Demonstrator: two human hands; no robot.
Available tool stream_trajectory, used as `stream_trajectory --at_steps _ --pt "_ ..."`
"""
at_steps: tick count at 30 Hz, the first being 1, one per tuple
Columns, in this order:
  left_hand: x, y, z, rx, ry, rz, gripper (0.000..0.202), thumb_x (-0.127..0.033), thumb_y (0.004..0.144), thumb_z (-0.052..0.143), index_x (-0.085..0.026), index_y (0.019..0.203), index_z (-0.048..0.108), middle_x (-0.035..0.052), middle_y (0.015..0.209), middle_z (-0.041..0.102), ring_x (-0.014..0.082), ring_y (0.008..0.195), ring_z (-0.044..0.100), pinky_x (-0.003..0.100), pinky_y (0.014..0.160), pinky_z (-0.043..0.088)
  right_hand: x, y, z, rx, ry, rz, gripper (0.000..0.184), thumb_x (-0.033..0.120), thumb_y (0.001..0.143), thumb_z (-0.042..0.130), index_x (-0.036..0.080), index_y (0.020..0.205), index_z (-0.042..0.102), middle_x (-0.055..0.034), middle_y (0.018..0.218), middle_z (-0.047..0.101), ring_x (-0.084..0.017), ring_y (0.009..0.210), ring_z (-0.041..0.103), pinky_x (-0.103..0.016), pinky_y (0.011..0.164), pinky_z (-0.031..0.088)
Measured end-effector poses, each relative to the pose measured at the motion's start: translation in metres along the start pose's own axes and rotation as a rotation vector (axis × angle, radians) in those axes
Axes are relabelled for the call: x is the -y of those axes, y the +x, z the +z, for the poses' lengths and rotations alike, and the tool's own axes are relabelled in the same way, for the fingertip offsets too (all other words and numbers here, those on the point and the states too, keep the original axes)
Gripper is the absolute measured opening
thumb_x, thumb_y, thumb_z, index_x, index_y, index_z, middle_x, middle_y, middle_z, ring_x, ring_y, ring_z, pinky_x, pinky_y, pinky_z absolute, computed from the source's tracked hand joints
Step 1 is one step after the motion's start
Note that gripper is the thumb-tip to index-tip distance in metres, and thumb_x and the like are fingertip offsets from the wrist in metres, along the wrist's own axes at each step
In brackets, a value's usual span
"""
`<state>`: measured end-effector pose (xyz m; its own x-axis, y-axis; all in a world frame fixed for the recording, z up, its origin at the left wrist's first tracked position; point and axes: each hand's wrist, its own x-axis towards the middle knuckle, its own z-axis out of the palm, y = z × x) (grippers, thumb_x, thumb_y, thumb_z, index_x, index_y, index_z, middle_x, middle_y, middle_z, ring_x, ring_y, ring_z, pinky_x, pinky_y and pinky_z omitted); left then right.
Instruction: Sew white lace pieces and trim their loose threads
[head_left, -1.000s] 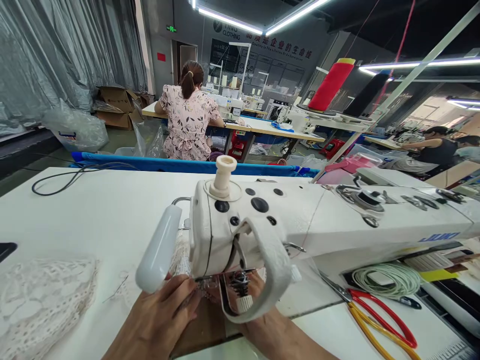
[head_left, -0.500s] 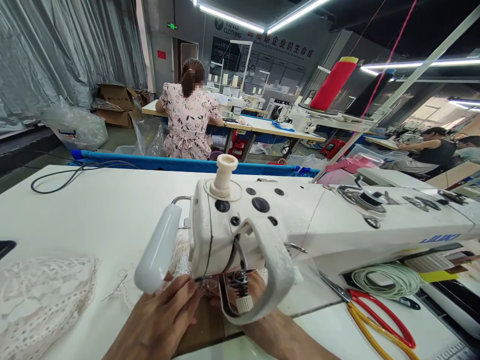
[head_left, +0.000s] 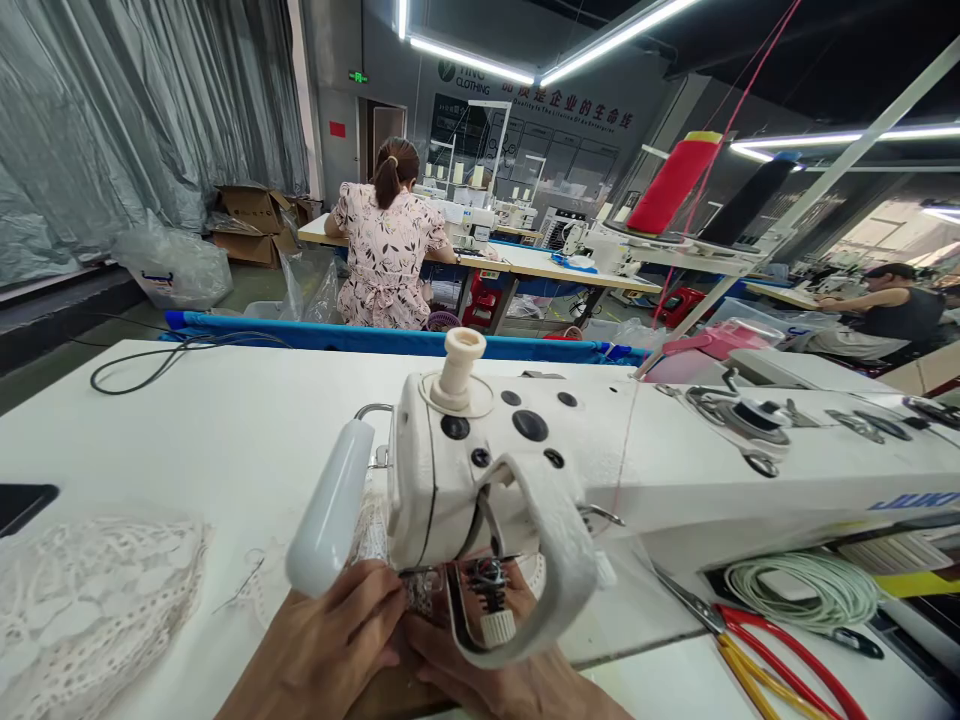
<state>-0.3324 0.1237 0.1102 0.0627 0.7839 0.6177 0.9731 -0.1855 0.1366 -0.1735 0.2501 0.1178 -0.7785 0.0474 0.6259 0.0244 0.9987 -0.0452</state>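
Note:
A white industrial sewing machine (head_left: 600, 450) fills the middle of the view. My left hand (head_left: 330, 650) rests under its head, fingers pressed together on a strip of white lace (head_left: 371, 525) at the needle. My right hand (head_left: 510, 680) lies just right of it, partly hidden behind the machine's face guard, fingertips meeting the left hand's on the fabric. A lamp (head_left: 330, 510) hangs on the machine's left side.
A pile of white lace (head_left: 90, 590) lies at the left on the white table (head_left: 187, 430). Red-handled scissors (head_left: 780, 660) and a coiled cord (head_left: 802, 590) lie at the right. A red thread cone (head_left: 671, 185) stands behind. A person (head_left: 386, 250) sits at another table, back turned.
The view has shifted slightly, with the machine lower and further right in frame. My right hand has drawn closer to the left one under the machine's head.

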Motion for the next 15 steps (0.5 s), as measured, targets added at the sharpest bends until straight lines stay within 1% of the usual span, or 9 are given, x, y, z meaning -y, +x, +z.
stream_trajectory --at_steps 1,4,5,7,11,13,15 --pt "0.0 0.001 0.0 -0.025 0.0 -0.001 0.023 -0.023 0.095 0.041 -0.024 0.086 0.063 -0.0036 0.067 0.063 0.0134 0.071 0.059 0.03 0.074 0.036 0.0 0.0 0.001 -0.001 -0.003 -0.009 0.019 0.04 0.082 0.06 0.032 0.099 0.065 -0.0017 0.077 0.064 -0.02 0.072 0.056 -0.037 0.073 0.041" --pt "-0.001 0.001 0.002 -0.062 0.016 -0.01 0.028 -0.026 0.096 0.039 -0.023 0.082 0.063 -0.0045 0.054 0.056 0.0149 0.071 0.058 0.032 0.077 0.034 -0.001 0.0 -0.001 0.069 0.0 -0.017 0.022 0.039 0.082 0.06 0.032 0.102 0.064 -0.0025 0.081 0.065 -0.021 0.076 0.057 -0.037 0.074 0.041" --pt "-0.001 0.001 0.003 -0.066 0.024 -0.019 0.029 -0.027 0.096 0.039 -0.023 0.082 0.064 -0.0043 0.054 0.056 0.0151 0.071 0.058 0.032 0.077 0.033 -0.001 0.0 -0.001 0.072 0.007 -0.018 0.022 0.038 0.082 0.059 0.031 0.102 0.064 -0.0028 0.083 0.065 -0.021 0.077 0.057 -0.038 0.075 0.041" --pt "0.0 -0.002 0.007 -0.084 0.045 -0.034 0.029 -0.029 0.096 0.041 -0.023 0.081 0.065 -0.0037 0.056 0.058 0.0153 0.068 0.056 0.034 0.08 0.033 -0.002 -0.002 0.001 0.01 0.026 -0.028 0.02 0.037 0.082 0.06 0.03 0.099 0.065 -0.003 0.084 0.065 -0.021 0.078 0.057 -0.038 0.074 0.041" --pt "0.003 -0.008 0.013 -0.077 0.07 -0.03 0.028 -0.027 0.095 0.043 -0.024 0.077 0.064 -0.0038 0.056 0.058 0.0153 0.068 0.055 0.036 0.087 0.032 -0.005 -0.009 0.012 -0.066 0.013 -0.042 0.021 0.041 0.079 0.062 0.031 0.097 0.064 -0.003 0.09 0.065 -0.022 0.081 0.056 -0.038 0.074 0.04" --pt "0.005 -0.01 0.013 -0.06 0.073 0.0 0.023 -0.026 0.093 0.047 -0.024 0.076 0.064 -0.0035 0.058 0.059 0.0162 0.075 0.056 0.037 0.089 0.031 -0.006 -0.01 0.016 -0.071 0.002 -0.046 0.022 0.043 0.078 0.063 0.032 0.097 0.064 -0.0024 0.089 0.064 -0.022 0.082 0.056 -0.038 0.076 0.04" --pt "0.007 -0.01 0.011 -0.055 0.087 0.028 0.017 -0.025 0.089 0.054 -0.024 0.075 0.062 -0.0017 0.068 0.064 0.0178 0.088 0.056 0.036 0.09 0.03 -0.006 -0.01 0.016 -0.098 0.011 -0.053 0.021 0.042 0.078 0.063 0.032 0.096 0.064 -0.0016 0.087 0.064 -0.021 0.08 0.057 -0.038 0.078 0.04"
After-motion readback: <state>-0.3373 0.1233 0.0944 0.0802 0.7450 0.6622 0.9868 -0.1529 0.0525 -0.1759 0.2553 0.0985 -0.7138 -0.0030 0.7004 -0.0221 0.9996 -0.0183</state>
